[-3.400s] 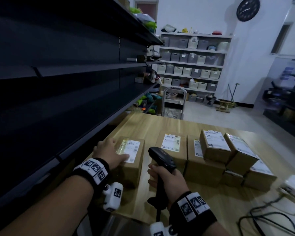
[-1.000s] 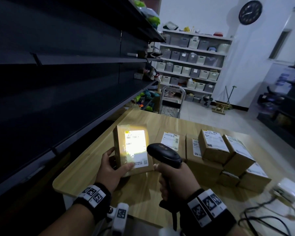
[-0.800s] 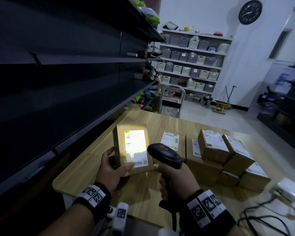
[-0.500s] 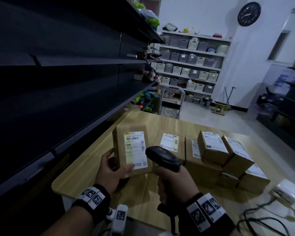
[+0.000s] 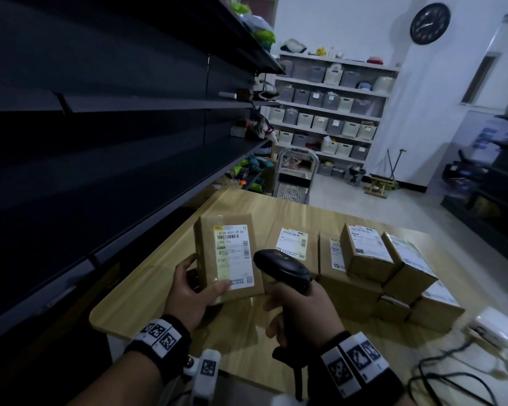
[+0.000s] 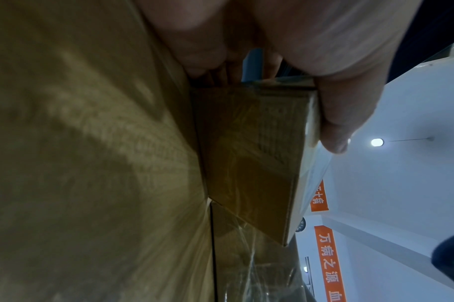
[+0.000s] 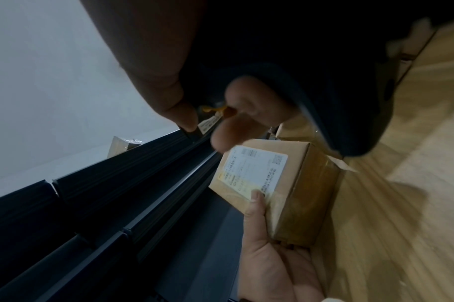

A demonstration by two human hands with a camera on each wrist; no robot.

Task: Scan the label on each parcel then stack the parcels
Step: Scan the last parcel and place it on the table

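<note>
So the room was a dim stockroom: long dark shelving (image 5: 106, 148) ran down the left side, white shelves of storage bins (image 5: 329, 104) stood at the far wall, and a round clock (image 5: 430, 23) hung high on the right. A wooden bench (image 5: 329, 212) took up the middle, with a cluster of labelled parcels (image 5: 373, 268) bunched on its right half, some already sitting on others. A white box with cables (image 5: 493, 328) sat at the near right edge.

Looked like the scan step was in hand. The left hand (image 5: 192, 297) held one parcel (image 5: 226, 259) up over the near left of the bench, thumb on the front, fingers round the back, label (image 5: 235, 254) facing the person. The right hand (image 5: 301, 315) was wrapped around the handle of a black scanner (image 5: 282, 269), nose aimed at that label from just beside it. No scan light showed on the label, so I couldn't tell if it had read. Next move probably needed either a trigger pull or setting this parcel flat onto the cluster, edges lined up.
</note>
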